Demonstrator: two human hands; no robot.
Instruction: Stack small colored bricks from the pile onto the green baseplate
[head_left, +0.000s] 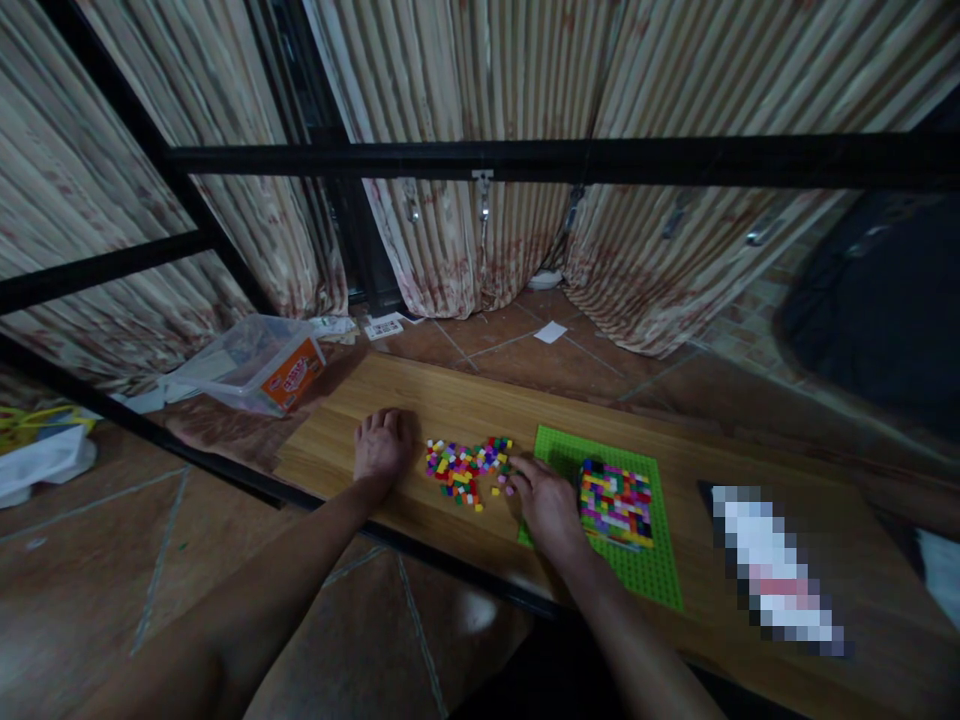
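My left hand (381, 445) rests on the wooden tabletop with its fingers curled in, left of a loose pile of small colourful building bricks (461, 465). No brick shows in it. At the pile's right edge, my right hand (549, 505) has its fingers bent together at a small pink building brick (510, 490); the fingertips partly hide their hold. Beneath and beside that hand lies a green studded baseplate (652, 580). On it, just right of the hand, stands a block built of many-coloured bricks (616, 505).
A blurred-out flat item (776, 570) lies on the right of the wooden table (442, 390). On the floor beyond its left end sits a clear plastic bin (247, 365) with an orange label. A black metal rail (525, 160) crosses in front of striped curtains (465, 80). White paper (551, 331) lies on the tiles.
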